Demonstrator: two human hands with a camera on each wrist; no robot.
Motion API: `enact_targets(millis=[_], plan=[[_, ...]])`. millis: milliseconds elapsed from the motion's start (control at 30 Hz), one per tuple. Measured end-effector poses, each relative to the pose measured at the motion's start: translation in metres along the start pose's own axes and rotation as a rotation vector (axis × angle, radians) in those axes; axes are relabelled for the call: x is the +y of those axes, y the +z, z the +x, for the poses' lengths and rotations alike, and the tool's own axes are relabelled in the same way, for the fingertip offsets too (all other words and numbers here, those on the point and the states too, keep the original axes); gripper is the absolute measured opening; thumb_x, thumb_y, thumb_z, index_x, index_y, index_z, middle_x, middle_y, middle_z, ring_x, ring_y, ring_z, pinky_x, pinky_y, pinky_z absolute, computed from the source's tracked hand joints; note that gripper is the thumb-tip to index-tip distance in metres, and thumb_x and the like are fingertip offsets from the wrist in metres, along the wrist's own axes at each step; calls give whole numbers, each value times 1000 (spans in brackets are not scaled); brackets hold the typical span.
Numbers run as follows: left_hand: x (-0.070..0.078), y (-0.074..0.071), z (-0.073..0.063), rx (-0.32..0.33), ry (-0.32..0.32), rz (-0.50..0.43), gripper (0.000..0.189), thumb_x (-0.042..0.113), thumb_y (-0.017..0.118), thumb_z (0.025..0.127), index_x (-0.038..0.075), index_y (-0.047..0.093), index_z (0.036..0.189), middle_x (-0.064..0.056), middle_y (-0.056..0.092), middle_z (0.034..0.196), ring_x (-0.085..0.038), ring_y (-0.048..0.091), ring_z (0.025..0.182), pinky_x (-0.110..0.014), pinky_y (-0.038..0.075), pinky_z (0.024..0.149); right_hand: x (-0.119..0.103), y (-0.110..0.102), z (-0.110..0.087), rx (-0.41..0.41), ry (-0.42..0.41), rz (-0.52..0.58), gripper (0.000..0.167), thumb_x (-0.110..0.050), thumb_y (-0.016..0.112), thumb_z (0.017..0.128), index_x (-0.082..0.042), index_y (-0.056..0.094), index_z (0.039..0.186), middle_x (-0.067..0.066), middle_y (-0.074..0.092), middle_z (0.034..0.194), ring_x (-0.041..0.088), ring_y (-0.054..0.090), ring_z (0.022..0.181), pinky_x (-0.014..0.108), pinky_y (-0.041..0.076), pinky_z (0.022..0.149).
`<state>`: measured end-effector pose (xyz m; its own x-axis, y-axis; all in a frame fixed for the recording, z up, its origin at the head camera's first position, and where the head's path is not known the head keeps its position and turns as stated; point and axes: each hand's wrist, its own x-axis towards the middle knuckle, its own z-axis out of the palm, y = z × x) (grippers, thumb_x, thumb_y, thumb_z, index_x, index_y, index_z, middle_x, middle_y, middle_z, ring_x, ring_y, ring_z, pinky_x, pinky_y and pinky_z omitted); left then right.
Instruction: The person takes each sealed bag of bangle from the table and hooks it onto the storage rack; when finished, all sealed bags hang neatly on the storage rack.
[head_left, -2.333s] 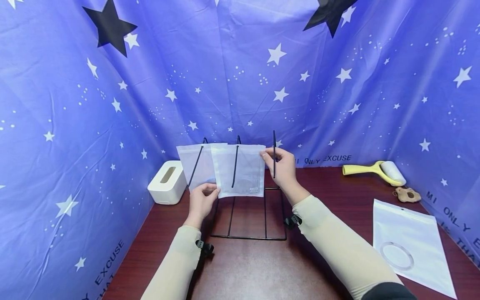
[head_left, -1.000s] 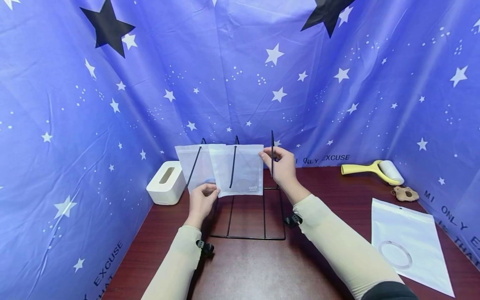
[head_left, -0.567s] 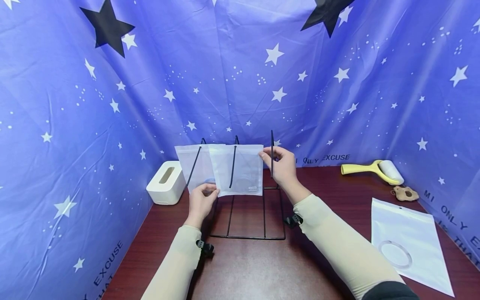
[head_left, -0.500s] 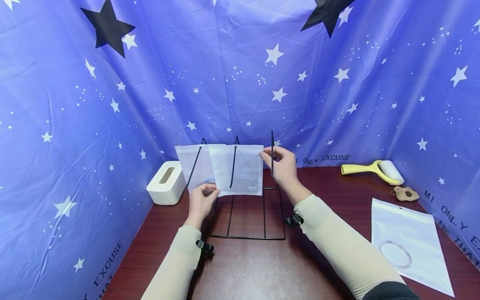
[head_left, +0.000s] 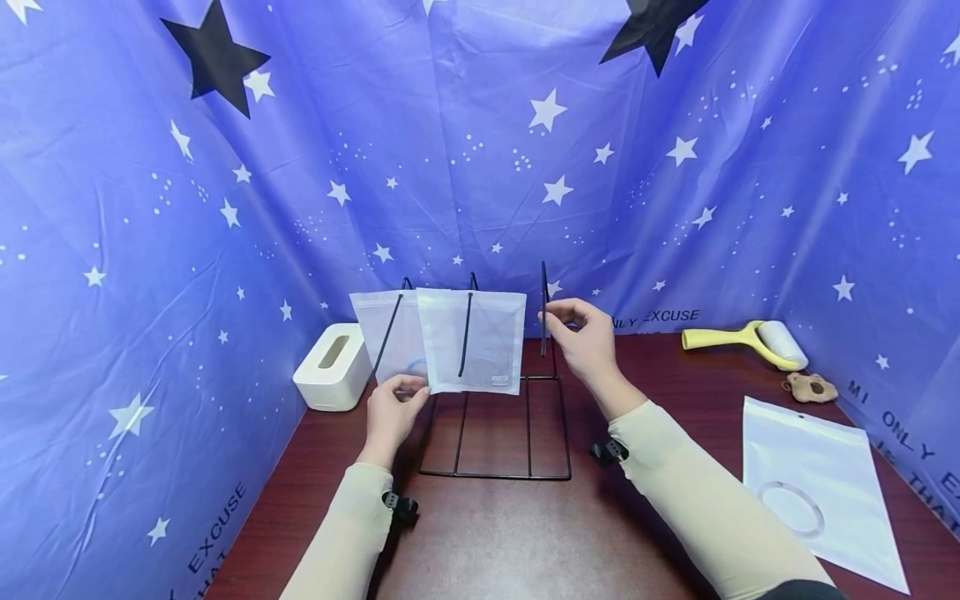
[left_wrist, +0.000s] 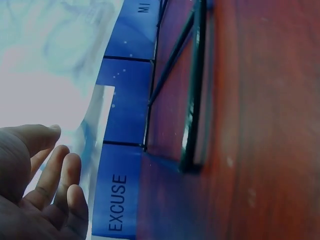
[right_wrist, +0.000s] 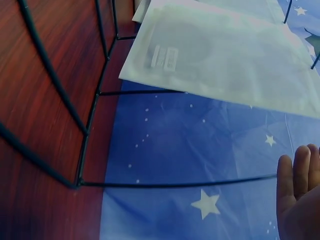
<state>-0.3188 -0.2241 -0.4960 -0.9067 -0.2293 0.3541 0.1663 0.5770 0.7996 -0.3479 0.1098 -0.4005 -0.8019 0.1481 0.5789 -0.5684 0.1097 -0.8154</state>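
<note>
At the near edge, pale sleeves [head_left: 697, 492] extending over the dark red table [head_left: 480, 550]; to the right, a large white pouch [head_left: 817, 442] lying flat on it. Next, the base of a black wire rack [head_left: 495, 477] on the tabletop, between the forearms. Just beyond, low down, the left hand [head_left: 392, 417], fingers loosely bent and thumb apart from them, at the lower left corner of the front bag [head_left: 491, 337]; touching or not, impossible to tell. Opposite, the right hand [head_left: 588, 342], fingers relaxed and clear of that bag, tips in line with the right prong [head_left: 543, 283]; contact unclear. Between both, the front bag hanging from the middle prong [head_left: 466, 333], bar slanting across its face, and overlapping part of the left bag [head_left: 375, 323], itself hung on the left prong [head_left: 387, 333]. Left of these, a white tissue box [head_left: 330, 387]; far right, a small brown item [head_left: 806, 388] and, behind it, a yellow-handled lint roller [head_left: 752, 336]. Furthest back, a star-printed blue curtain [head_left: 480, 125].
</note>
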Motion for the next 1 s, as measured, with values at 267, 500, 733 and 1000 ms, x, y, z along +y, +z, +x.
enact_targets(millis=[267,500,733,1000], plan=[[-6,-8,-13,-1,10,-26,15,22,87,88,16,81,100,4,77,90,-15,67,78,-30,53,73,-36,-23,-19,-6,2,2,22,1,79,92,12,73,109,28,72,95,12,66,80,20,53,73],[-5,-16,-22,-16,50,-52,17,20,86,88,15,80,103,2,76,91,-16,68,77,-29,53,71,-46,-37,-29,-24,-31,19,22,3,78,91,11,72,111,27,73,97,12,69,81,21,54,73],[-10,-28,-29,-81,62,-79,27,21,88,87,18,76,111,-11,75,106,-20,70,82,-30,55,72,-50,-53,-38,-13,-95,4,21,7,78,90,13,72,109,26,72,97,10,70,84,21,54,75],[-22,-40,-43,-191,29,-96,39,23,88,88,16,70,122,-17,71,118,-22,72,91,-31,56,75,-46,-71,-40,11,-144,-33,19,12,77,88,14,72,107,27,69,95,11,69,84,20,52,75]])
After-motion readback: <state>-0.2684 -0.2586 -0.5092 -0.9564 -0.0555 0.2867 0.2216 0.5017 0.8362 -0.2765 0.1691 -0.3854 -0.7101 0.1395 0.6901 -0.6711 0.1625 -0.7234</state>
